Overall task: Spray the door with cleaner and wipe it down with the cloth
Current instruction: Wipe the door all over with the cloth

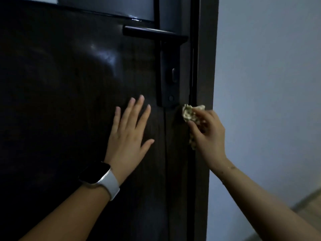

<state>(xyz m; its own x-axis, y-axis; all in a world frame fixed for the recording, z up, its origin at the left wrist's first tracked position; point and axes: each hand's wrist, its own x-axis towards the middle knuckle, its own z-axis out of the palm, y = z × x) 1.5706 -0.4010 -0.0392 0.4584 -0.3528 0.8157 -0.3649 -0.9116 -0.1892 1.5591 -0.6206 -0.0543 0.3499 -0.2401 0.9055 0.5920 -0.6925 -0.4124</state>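
Dark, glossy wood fills your view: the door [60, 84] stands close in front of you. Your right hand [206, 134] pinches a crumpled pale cloth [188, 113] against the door's edge, just below the black lock plate [167, 75] and lever handle [152, 33]. Your left hand [127, 134], fingers straight and spread, rests flat on the panel beside it, a white-strapped watch [100, 179] on that wrist.

Head view, close, facing door [69, 101], angled slightly down.
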